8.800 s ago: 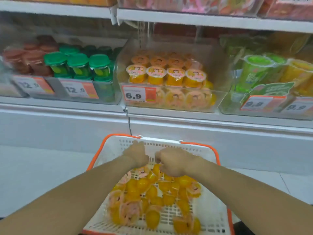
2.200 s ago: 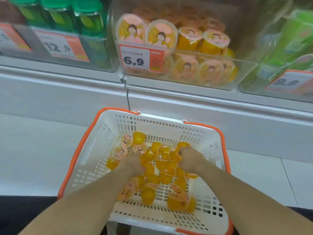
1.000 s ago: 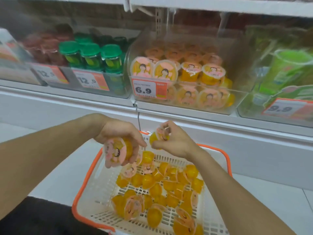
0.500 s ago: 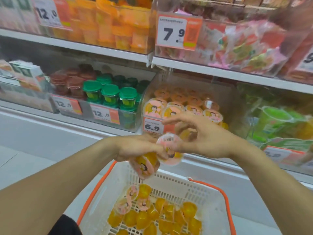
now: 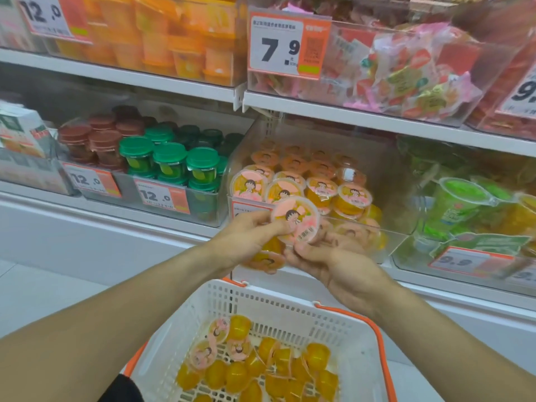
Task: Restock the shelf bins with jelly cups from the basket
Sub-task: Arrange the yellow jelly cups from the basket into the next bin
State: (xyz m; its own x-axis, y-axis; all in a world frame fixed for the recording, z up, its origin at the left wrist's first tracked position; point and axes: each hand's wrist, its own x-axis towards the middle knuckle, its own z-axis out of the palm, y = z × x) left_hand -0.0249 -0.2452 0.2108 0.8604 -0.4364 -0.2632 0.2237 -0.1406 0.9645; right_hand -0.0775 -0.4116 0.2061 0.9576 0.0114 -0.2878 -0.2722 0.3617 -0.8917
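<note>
Holding a round yellow jelly cup with pink cartoon lid [image 5: 295, 223] between both hands, I am raising it toward the clear plastic shelf bin [image 5: 388, 242], just behind and above. My left hand [image 5: 249, 239] is also gripping a second cup [image 5: 265, 258]; my right hand [image 5: 333, 256] is pinching the lid's edge. The white basket with orange rim [image 5: 290, 311] is lying below.

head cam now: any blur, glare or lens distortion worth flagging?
Head view: wide-angle bend curves the shelf edge; the 9.9 price tag at right is smeared, while the 7.9 price tag reads sharp; soft glare hazes the clear bin; the held jelly cup is fairly crisp.
</note>
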